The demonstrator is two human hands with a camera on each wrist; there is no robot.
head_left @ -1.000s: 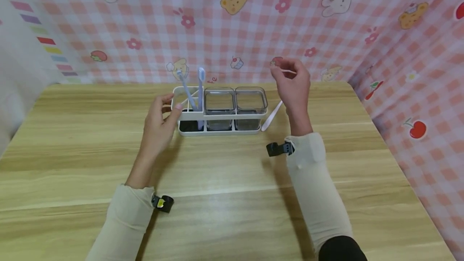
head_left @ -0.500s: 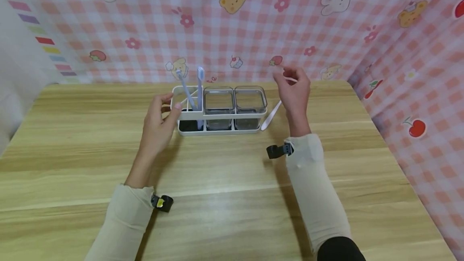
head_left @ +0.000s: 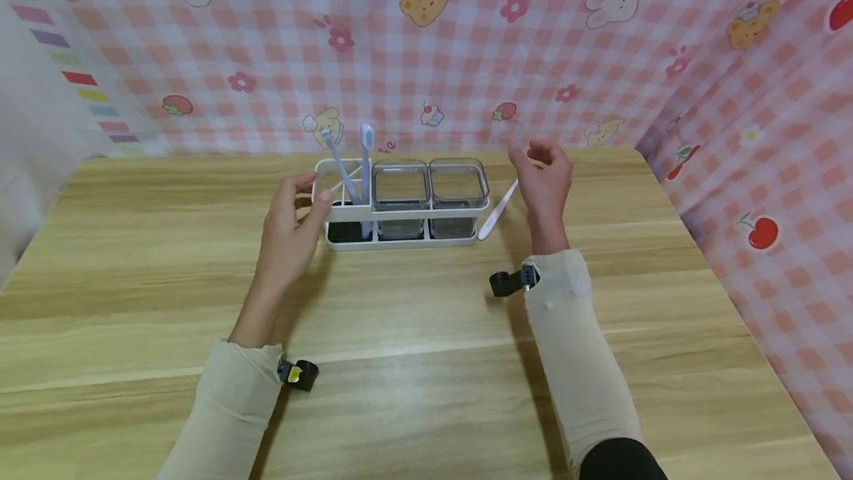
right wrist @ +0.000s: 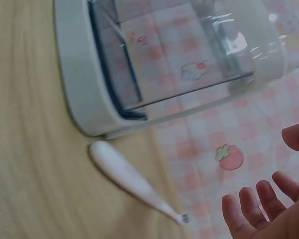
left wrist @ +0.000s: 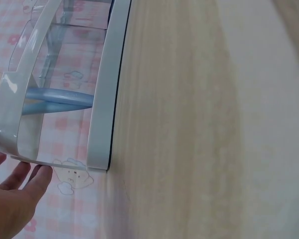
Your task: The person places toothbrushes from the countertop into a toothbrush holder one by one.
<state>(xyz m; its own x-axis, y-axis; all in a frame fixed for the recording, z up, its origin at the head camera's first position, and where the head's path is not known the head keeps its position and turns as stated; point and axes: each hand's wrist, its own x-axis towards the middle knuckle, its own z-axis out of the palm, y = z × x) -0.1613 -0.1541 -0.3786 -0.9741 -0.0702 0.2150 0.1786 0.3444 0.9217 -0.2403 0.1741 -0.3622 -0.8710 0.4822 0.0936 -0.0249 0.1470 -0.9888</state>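
A white toothbrush holder [head_left: 406, 244] stands on the table in the head view. Two light blue toothbrushes [head_left: 366, 161] lean in its left section, heads up. Two clear square cups [head_left: 460, 206] fill its middle and right slots. My left hand [head_left: 292, 228] grips the holder's left end, thumb on the front of the upper rim, fingers at the side. My right hand [head_left: 545, 184] hovers to the right of the holder, fingers loosely bent, holding nothing visible. Near it, a slim white tapered tool [right wrist: 127, 175] lies beside the holder's right end, thick rounded end toward the front; its exact kind is unclear.
The wooden table [head_left: 400, 391] stretches in front of the holder. Pink checked cloth [head_left: 280, 43] with cartoon prints hangs behind the table and along its right side. Each wrist carries a small black camera mount.
My right hand has come down and slightly nearer, toward the white tool's far end, its fingers loosening a little. The left hand and the holder stay put.
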